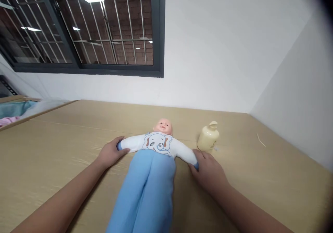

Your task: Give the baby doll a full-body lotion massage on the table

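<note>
A baby doll [158, 145] lies on its back on the tan surface, head away from me and both arms spread out. It wears a white top with an elephant print and light blue trousers [149, 184]. My left hand [111, 153] is closed round the blue cuff at the end of the doll's arm on the left. At the other side, my right hand [208, 168] grips the cuff of the opposite arm. Both sleeves look stretched outward. Just beyond my right hand stands a cream pump bottle [208, 137].
The tan covered tabletop [65, 132] runs back to a white wall [208, 52]. A barred window [104, 28] is at the upper left. Teal and pink cloths [15, 109] lie past the left edge. A thin pale strip [261, 140] rests at the right.
</note>
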Motion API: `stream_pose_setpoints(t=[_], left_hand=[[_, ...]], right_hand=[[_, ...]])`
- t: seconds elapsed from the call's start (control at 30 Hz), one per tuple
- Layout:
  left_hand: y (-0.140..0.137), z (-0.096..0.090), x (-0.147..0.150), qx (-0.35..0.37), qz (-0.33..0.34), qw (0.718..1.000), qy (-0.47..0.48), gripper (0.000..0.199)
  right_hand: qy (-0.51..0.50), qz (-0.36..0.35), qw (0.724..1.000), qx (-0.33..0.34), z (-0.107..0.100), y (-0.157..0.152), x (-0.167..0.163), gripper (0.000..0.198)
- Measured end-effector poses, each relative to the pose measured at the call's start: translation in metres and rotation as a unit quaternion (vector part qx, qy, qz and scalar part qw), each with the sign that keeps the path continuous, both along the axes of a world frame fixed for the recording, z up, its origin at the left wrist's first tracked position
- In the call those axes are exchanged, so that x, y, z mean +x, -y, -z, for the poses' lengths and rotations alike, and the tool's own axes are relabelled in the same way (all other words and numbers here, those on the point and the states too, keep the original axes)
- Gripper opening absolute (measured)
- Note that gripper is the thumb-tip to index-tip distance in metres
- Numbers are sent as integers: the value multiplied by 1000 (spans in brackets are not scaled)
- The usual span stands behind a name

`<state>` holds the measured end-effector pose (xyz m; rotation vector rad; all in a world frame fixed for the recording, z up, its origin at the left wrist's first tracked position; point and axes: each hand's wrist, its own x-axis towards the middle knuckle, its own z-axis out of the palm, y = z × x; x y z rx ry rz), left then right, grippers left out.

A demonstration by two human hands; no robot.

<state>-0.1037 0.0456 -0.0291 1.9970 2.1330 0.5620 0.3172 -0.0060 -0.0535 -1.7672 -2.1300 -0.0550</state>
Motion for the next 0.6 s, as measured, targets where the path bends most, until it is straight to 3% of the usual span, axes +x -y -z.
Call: stream_pose_setpoints(t=[0.2, 0.4, 0.5, 0.6], left_hand=[[-1, 1, 0, 33, -3, 999, -34, 67], [-2, -5, -2, 3, 0, 999, -34, 57], [0, -9, -7, 0, 18, 999, -42, 45], [3, -11, -20, -4, 35, 999, -30, 30]], right_hand=[[-21, 41, 997, -55, -8, -2, 3, 40], [-181, 68, 975, -107, -14, -6, 18, 60], [-305, 66, 943, -112, -8, -7, 27, 65], [-439, 42, 886, -146, 0, -7, 35, 62]])
